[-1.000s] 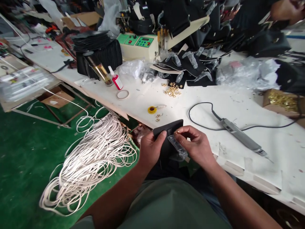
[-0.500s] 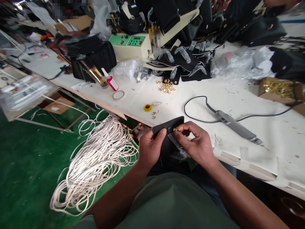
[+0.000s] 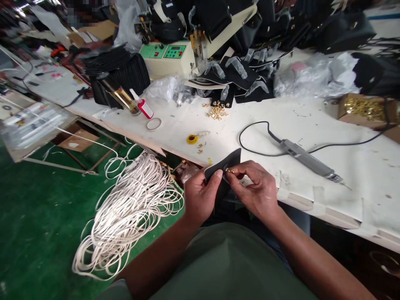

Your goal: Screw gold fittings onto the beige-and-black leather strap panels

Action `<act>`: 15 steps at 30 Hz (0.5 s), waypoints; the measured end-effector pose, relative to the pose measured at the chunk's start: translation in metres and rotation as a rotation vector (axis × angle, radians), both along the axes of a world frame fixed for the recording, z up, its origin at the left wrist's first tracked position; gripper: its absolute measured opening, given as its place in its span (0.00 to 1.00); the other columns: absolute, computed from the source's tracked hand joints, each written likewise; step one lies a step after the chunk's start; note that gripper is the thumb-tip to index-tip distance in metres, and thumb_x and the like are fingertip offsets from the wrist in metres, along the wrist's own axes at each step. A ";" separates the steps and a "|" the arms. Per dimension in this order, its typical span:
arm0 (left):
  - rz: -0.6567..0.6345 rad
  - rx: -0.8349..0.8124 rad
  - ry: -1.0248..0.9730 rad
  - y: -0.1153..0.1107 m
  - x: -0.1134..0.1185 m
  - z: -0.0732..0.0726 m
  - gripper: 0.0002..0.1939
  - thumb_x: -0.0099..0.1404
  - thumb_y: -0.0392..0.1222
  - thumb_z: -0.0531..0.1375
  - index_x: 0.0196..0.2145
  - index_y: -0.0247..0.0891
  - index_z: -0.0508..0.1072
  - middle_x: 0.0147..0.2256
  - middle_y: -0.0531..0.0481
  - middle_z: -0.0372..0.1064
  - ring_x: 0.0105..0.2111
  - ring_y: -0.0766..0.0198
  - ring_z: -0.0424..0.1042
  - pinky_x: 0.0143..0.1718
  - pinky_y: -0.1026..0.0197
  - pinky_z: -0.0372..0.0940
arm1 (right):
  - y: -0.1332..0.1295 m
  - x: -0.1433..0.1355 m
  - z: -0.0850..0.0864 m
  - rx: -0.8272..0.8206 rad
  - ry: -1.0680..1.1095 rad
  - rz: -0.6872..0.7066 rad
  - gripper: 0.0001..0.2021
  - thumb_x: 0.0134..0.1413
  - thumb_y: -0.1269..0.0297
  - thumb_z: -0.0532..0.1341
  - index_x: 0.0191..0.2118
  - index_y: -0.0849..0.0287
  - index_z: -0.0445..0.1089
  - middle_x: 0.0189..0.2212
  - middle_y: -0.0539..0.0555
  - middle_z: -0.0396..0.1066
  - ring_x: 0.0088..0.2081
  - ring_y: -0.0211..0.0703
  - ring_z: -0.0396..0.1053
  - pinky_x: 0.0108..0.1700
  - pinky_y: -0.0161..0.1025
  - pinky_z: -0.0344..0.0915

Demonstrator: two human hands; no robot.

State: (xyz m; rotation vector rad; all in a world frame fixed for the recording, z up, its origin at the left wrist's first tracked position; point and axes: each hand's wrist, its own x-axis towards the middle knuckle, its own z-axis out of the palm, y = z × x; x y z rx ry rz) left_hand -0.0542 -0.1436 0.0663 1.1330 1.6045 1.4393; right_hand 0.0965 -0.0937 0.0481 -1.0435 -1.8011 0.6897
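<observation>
My left hand (image 3: 202, 193) grips a black leather-like panel (image 3: 226, 160), its thumb pressed on the face near the middle. Between the thumb and fingers of my right hand (image 3: 254, 183) is a small gold metal fitting (image 3: 229, 170), held against the panel beside my left thumb. The fitting's exact kind is too small to make out. Farther up the table lies a pile of similar gold fittings (image 3: 217, 111). Closer to my hands are a yellow ring-shaped piece (image 3: 191, 139) and a few loose gold bits (image 3: 200, 148).
A grey electric screwdriver (image 3: 308, 160) with a black cable lies on the white table (image 3: 271, 112) to the right. A red bottle (image 3: 144, 109), a beige machine (image 3: 168, 60) and black panels (image 3: 239, 79) stand behind. Coiled white cord (image 3: 134, 212) covers the green floor at left.
The black panel has tilted and my left thumb has shifted slightly right. My right fingers have brought the gold fitting a little left and down against the panel.
</observation>
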 end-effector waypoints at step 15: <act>-0.027 0.182 0.084 -0.003 0.009 -0.008 0.10 0.71 0.40 0.64 0.48 0.39 0.82 0.45 0.46 0.83 0.45 0.58 0.81 0.51 0.59 0.73 | -0.009 -0.006 -0.007 -0.009 0.053 -0.131 0.02 0.62 0.67 0.68 0.36 0.54 0.76 0.33 0.48 0.80 0.34 0.41 0.75 0.42 0.43 0.66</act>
